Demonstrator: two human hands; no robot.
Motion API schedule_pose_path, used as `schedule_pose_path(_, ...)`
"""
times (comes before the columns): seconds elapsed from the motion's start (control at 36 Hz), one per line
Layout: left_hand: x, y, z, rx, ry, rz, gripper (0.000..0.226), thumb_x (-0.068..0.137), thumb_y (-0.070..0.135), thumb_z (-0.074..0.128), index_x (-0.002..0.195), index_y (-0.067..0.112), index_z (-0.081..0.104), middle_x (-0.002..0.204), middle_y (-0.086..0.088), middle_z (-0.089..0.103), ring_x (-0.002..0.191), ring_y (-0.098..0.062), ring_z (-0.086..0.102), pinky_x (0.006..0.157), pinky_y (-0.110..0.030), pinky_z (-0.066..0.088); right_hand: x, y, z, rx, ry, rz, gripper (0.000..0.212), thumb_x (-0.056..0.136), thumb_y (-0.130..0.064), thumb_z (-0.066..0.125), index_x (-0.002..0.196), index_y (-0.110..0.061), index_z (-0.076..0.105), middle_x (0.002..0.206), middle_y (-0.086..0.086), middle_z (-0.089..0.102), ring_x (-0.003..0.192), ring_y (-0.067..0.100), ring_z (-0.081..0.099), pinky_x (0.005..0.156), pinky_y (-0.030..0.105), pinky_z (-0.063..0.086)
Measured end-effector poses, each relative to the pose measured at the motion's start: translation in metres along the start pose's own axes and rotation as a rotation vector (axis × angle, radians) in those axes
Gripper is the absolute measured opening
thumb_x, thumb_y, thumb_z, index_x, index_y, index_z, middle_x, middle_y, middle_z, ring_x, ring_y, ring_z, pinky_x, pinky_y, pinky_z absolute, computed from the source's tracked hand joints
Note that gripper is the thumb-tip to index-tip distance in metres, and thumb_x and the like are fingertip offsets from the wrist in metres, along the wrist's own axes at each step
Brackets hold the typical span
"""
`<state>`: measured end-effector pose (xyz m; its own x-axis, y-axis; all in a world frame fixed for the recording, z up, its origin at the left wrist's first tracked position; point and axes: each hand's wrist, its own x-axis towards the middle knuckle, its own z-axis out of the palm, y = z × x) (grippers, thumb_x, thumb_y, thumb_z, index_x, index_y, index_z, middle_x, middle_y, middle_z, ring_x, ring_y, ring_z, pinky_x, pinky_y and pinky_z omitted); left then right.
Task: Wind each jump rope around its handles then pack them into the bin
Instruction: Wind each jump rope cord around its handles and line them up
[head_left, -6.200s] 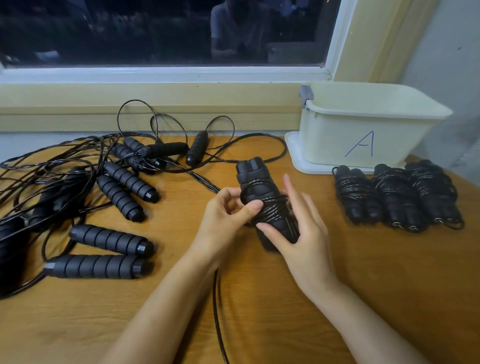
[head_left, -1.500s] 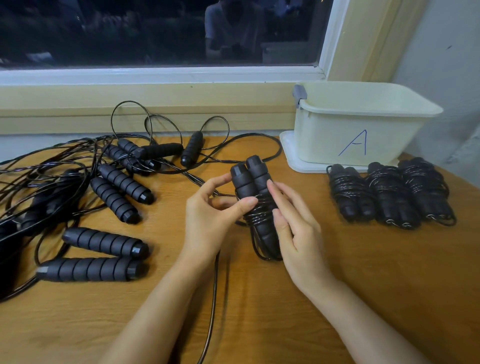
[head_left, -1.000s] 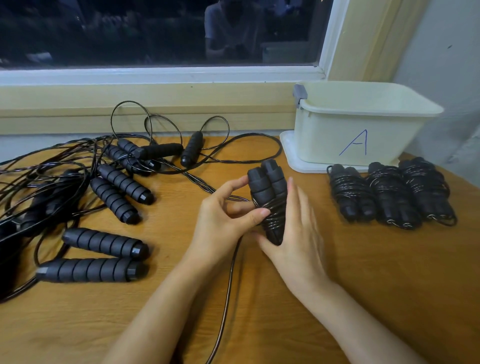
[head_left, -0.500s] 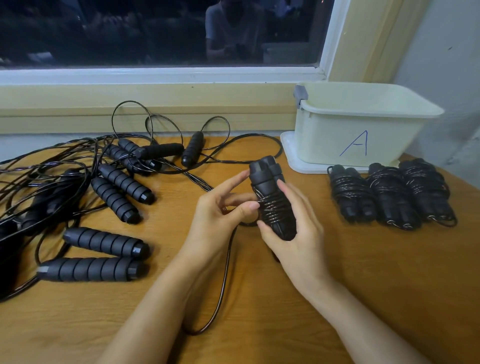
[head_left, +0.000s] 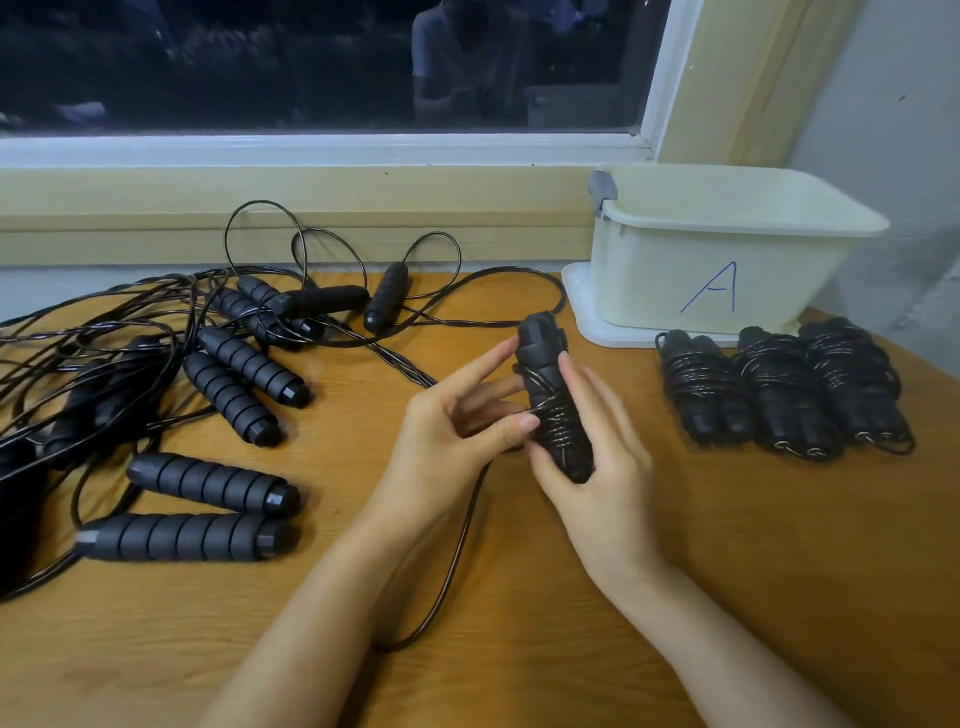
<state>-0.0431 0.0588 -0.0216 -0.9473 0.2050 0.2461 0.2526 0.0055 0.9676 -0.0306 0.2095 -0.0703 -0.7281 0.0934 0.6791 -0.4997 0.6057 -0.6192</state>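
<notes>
My right hand grips a pair of black jump rope handles, held together and partly wrapped in thin black cord. My left hand pinches the cord against the handles with thumb and fingers. The loose tail of the cord hangs down between my forearms in a loop on the table. Three wound bundles lie side by side to the right. The cream bin, marked "A", stands behind them on its lid, and its inside is hidden from view.
Several unwound ropes with black ribbed handles lie tangled on the left half of the wooden table. A window sill runs along the back edge. A grey wall stands right of the bin.
The handle pair has been turned in my hands and more cord is wrapped on. The loose tail below has shortened and drawn in toward my left forearm.
</notes>
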Motion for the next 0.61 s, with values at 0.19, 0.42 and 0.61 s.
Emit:
schedule_pose_path(0.19,0.004,-0.004,-0.007,0.018,0.071,0.010,0.056,0.080,0.002,0.069,0.132,0.017,0.054,0.108,-0.001,0.073,0.090,-0.008,0.071,0.075,-0.019,0.055,0.000,-0.006,0.001,0.182,-0.010,0.057,0.069,0.082,-0.013,0.073,0.147,-0.014,0.047,0.141,0.005,0.054,0.130,0.016,0.053,0.104,0.026,0.047)
schedule_pose_path(0.42,0.004,-0.007,-0.009,-0.063,0.040,-0.091,0.077,0.074,0.014,0.072,0.145,0.022,0.045,0.130,0.002,0.062,0.106,-0.007,0.067,0.079,-0.020,0.054,-0.001,-0.007,-0.001,0.262,-0.059,0.077,0.070,0.084,-0.013,0.072,0.149,-0.013,0.044,0.137,0.006,0.057,0.128,0.019,0.055,0.103,0.040,0.049)
schedule_pose_path(0.61,0.004,-0.006,-0.008,-0.093,0.008,-0.103,0.073,0.077,0.012,0.066,0.145,0.019,0.041,0.116,-0.004,0.071,0.109,-0.010,0.067,0.081,-0.018,0.053,0.001,-0.011,-0.004,0.305,-0.158,0.097,0.067,0.090,-0.018,0.066,0.151,-0.015,0.038,0.146,0.001,0.047,0.136,0.007,0.045,0.107,0.018,0.040)
